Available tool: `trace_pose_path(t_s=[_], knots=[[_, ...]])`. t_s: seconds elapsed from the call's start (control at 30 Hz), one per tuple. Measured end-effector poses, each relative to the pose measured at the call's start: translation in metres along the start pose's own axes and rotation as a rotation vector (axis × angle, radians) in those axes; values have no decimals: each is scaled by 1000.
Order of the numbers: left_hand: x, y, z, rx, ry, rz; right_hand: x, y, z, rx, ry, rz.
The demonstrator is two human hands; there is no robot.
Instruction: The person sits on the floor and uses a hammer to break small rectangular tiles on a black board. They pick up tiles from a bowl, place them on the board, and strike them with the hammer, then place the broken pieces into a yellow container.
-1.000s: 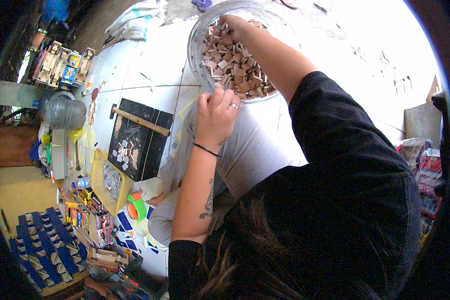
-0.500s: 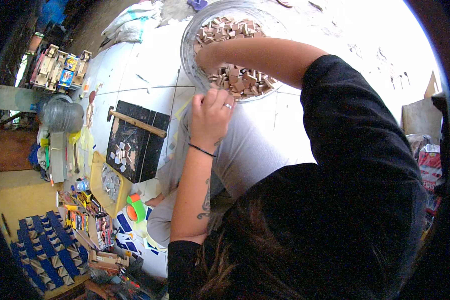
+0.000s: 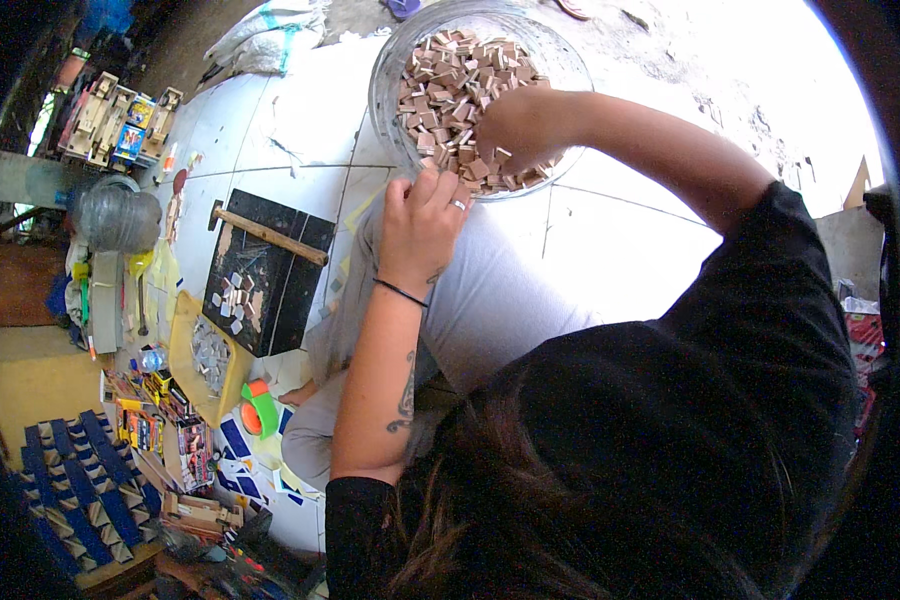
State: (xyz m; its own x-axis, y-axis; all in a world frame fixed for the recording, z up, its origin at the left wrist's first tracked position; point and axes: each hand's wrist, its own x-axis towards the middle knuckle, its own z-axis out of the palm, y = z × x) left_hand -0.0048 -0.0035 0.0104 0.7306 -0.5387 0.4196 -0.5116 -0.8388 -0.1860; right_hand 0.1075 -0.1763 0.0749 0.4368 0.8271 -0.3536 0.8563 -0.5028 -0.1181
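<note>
Gripping the round clear plastic tub (image 3: pixel 383 112) by its rim with closed left hand (image 3: pixel 422 225); dipping downturned right hand (image 3: pixel 526 128), grip too hidden to tell, into its small brown wooden squares (image 3: pixel 445 92), farther right than before.

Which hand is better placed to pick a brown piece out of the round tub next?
Probably the right: the right hand is inside the round tub, at the brown pieces, while the left hand is curled at its near edge.
</note>
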Motion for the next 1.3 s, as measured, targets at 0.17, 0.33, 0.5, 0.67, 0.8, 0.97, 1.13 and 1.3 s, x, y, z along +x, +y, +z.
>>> trace_pose_path(t_s=[0.17,0.33,0.5,0.67,0.8,0.97,1.13,1.3], knots=[[0,2,1,3,-9,-25,-49,-8,28,234,919,81],[3,1,2,-45,51,-10,-66,-7,81,19,1212,-68],[17,-20,-4,-76,-22,-66,-12,28,80,-205,1183,-150],[45,-72,-19,-16,221,-209,65,83,-11,59,894,-11],[15,-79,-34,2,412,-273,111,143,-62,186,891,157],[-117,-44,-57,-24,121,-518,139,211,-66,367,822,283],[-230,14,-77,-125,-111,-934,158,199,-63,421,942,328],[-259,35,-69,-286,-126,-1017,151,186,-63,334,962,369]])
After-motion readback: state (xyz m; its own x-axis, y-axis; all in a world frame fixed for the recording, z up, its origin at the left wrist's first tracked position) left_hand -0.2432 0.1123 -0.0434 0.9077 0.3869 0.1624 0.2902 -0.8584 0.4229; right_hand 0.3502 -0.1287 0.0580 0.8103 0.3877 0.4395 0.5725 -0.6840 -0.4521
